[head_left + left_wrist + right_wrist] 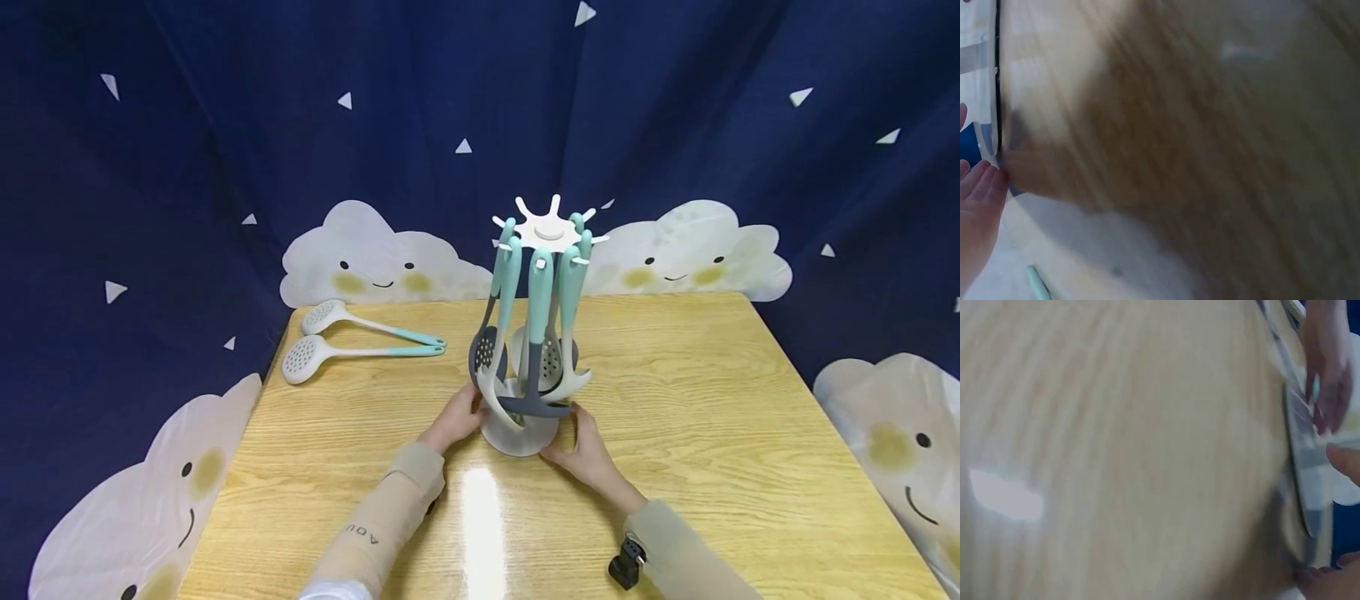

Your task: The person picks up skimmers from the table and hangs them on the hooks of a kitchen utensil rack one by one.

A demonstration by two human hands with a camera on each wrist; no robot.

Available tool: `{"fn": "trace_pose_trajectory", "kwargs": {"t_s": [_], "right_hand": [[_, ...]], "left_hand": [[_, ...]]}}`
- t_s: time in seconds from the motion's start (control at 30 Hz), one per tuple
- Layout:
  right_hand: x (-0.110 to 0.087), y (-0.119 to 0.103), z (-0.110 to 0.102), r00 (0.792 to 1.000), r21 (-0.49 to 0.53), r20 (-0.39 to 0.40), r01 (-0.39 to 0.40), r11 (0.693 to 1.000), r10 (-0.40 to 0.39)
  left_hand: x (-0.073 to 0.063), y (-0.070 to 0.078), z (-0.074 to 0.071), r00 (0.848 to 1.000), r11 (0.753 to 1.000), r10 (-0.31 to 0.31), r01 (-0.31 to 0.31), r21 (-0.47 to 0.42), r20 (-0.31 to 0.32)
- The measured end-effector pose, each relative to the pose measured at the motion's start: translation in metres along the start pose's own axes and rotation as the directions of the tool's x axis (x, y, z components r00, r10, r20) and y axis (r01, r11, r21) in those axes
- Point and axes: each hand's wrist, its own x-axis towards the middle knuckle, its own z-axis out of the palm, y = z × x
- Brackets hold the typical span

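A rotating-style utensil rack with a white spoked top and a round base stands in front of me on the table. Several grey and dark kitchen utensils with turquoise handles hang from its hooks. On the left side of the base, my left hand grips the edge; my right hand holds the opposite side, thumb near the front. In the left wrist view the left fingers lie against the base's edge. The right thumb appears at that wrist view's right side.
Two light grey skimmers, an upper one and a lower one, lie at the back left of the wooden table, handles pointing right. A dark blue curtain with white triangles and cloud shapes hangs behind.
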Motion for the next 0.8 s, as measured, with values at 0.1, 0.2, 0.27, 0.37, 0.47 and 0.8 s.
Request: {"fn": "trace_pose_trajectory", "kwargs": {"t_s": [0.1, 0.2, 0.27, 0.37, 0.47, 0.8], "right_hand": [[0.0, -0.001, 0.012, 0.996, 0.037, 0.002, 0.086, 0.996, -0.086], [-0.001, -0.005, 0.024, 0.993, 0.035, 0.002, 0.121, 0.992, -0.121], [-0.002, -0.009, 0.032, 0.993, 0.013, 0.003, 0.115, 0.993, -0.115], [-0.003, -0.014, 0.043, 0.996, -0.013, -0.029, 0.086, 0.996, -0.086], [-0.003, -0.018, 0.054, 0.993, -0.017, -0.089, 0.073, 0.997, -0.074], [-0.003, -0.024, 0.063, 0.981, -0.185, -0.173, 0.058, 0.981, -0.091]], "left_hand": [[0.002, 0.001, 0.004, 1.0, 1.0, -0.014, 0.014, 0.004, 0.015], [0.004, 0.002, 0.006, 1.0, 1.0, -0.011, 0.011, 0.009, 0.017], [0.005, 0.002, 0.008, 1.0, 1.0, 0.008, -0.009, 0.016, 0.014], [0.007, 0.002, 0.009, 0.999, 0.998, 0.05, -0.05, 0.03, 0.009], [0.008, 0.001, 0.01, 0.996, 0.996, 0.086, -0.086, 0.016, 0.009], [0.011, 0.003, 0.014, 0.987, 0.986, 0.162, -0.162, -0.032, 0.008]]}}
